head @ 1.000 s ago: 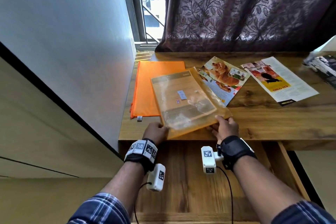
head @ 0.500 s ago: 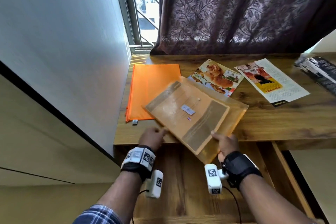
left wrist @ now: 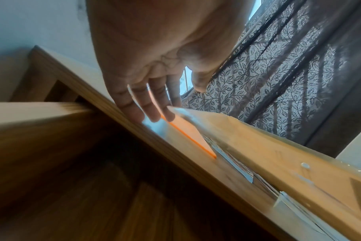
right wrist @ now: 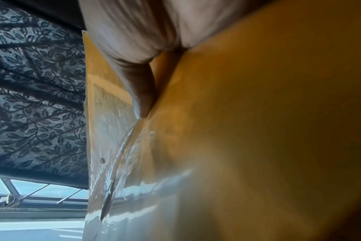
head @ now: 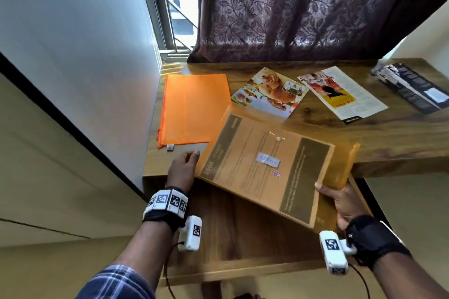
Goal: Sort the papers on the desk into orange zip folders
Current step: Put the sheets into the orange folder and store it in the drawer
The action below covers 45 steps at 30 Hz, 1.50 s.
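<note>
A translucent amber folder with a printed sheet inside hangs tilted over the desk's front edge. My right hand pinches its near right corner, thumb on top; in the right wrist view the thumb lies on the folder's face. My left hand stretches straight fingers to the folder's left corner; in the left wrist view the fingertips touch that corner. An orange zip folder lies flat at the desk's left. Two colour leaflets, one with a dog and one with red photos, lie behind.
The wooden desk stands against a white wall on the left, with a dark leaf-patterned curtain behind. A dark brochure lies at the far right. A lower wooden shelf sits under the desk's front edge.
The amber folder has swung clockwise and slid toward me and to the right, off the orange zip folder. My right hand moved right with it; my left hand stayed at its left corner.
</note>
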### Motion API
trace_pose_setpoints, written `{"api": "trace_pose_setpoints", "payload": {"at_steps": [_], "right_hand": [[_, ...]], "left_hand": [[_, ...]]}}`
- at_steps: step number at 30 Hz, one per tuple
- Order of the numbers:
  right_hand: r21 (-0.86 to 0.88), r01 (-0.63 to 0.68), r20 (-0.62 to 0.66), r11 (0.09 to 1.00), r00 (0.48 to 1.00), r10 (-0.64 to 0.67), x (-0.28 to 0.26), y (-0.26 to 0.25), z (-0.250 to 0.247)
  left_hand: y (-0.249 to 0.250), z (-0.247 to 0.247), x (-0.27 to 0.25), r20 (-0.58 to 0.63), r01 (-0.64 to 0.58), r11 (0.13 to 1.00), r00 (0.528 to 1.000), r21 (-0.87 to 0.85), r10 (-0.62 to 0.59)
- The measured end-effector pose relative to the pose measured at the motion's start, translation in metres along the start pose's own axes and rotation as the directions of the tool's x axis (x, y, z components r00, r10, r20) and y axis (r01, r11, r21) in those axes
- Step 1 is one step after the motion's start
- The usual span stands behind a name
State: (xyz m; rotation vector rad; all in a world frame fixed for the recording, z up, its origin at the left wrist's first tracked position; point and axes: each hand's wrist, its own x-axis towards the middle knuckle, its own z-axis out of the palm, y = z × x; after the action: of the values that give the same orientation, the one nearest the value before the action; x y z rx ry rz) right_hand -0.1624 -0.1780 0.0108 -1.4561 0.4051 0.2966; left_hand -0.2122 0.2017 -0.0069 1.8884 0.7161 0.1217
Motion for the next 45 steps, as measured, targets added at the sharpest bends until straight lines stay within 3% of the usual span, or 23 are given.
{"api": "trace_pose_setpoints", "payload": {"at_steps": [3, 9, 15, 20, 25, 30, 34, 38, 42, 45], "right_hand": [[-0.061, -0.007, 0.070, 0.998, 0.998, 0.011, -0.009, -0.003, -0.012], [-0.227, -0.010, 0.142, 0.974, 0.989, 0.043, -0.016, 0.004, -0.052], [-0.313, -0.091, 0.201, 0.946, 0.966, 0.159, -0.024, 0.022, -0.083], [-0.422, -0.107, 0.238, 0.900, 0.945, 0.223, -0.023, 0.035, -0.096], [-0.577, -0.067, 0.158, 0.814, 0.969, 0.192, 0.008, 0.042, -0.086], [-0.701, 0.074, 0.269, 0.709, 0.948, 0.167, 0.025, 0.028, -0.061], [-0.773, 0.038, 0.267, 0.633, 0.925, 0.270, 0.043, 0.028, -0.045], [-0.823, 0.019, 0.242, 0.568, 0.916, 0.320, 0.052, 0.034, -0.046], [-0.833, 0.012, 0.222, 0.553, 0.922, 0.316, 0.051, 0.041, -0.050], [-0.854, -0.001, 0.190, 0.520, 0.930, 0.314, 0.049, 0.047, -0.053]], "left_hand": [[0.003, 0.008, -0.021, 0.059, -0.040, 0.999, 0.997, 0.008, 0.039], [-0.023, 0.018, -0.087, 0.105, 0.029, 0.999, 0.994, 0.028, -0.032], [-0.052, 0.016, -0.162, 0.064, 0.083, 0.997, 0.994, -0.001, -0.083], [-0.057, 0.017, -0.198, 0.215, 0.213, 0.977, 0.954, 0.011, -0.210], [-0.046, 0.017, -0.178, 0.304, 0.263, 0.958, 0.909, 0.117, -0.287], [-0.040, 0.033, -0.134, 0.326, 0.230, 0.901, 0.875, 0.368, -0.357], [-0.037, 0.046, -0.111, 0.348, 0.219, 0.823, 0.827, 0.525, -0.442], [-0.039, 0.052, -0.101, 0.367, 0.131, 0.760, 0.815, 0.637, -0.448], [-0.042, 0.055, -0.100, 0.387, 0.123, 0.717, 0.773, 0.686, -0.503], [-0.044, 0.052, -0.103, 0.374, 0.103, 0.682, 0.772, 0.724, -0.514]]}}
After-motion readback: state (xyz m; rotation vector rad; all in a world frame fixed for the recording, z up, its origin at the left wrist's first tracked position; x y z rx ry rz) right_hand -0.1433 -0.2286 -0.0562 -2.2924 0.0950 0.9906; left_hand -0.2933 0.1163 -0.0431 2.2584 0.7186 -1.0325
